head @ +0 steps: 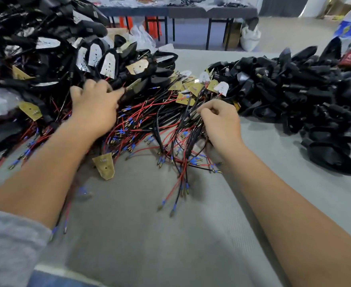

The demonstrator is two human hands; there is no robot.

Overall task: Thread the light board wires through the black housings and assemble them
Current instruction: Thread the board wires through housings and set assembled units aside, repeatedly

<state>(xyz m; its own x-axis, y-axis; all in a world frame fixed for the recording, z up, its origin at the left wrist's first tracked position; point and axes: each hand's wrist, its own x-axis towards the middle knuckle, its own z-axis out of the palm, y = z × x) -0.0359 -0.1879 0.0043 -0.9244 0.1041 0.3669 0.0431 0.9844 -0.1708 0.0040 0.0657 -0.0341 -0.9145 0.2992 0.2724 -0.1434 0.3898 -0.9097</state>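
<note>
Though blurred, left hand (95,106) among wires (149,129).

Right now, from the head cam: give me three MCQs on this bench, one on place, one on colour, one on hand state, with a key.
1. Where does the pile of empty black housings lie?
A. on the person's right
B. in front of the left hand
C. under the loose boards

2. What colour are the sleeves near the wire tips?
A. green
B. blue
C. white

3. What is the right hand doing?
A. lying flat on the table
B. lifting a bottle
C. pinching wires

Key: 1 A, the pile sits right of the wire heap. 2 B, blue bands show beside the metal ends. 3 C, the fingers are curled on black wires.
</note>
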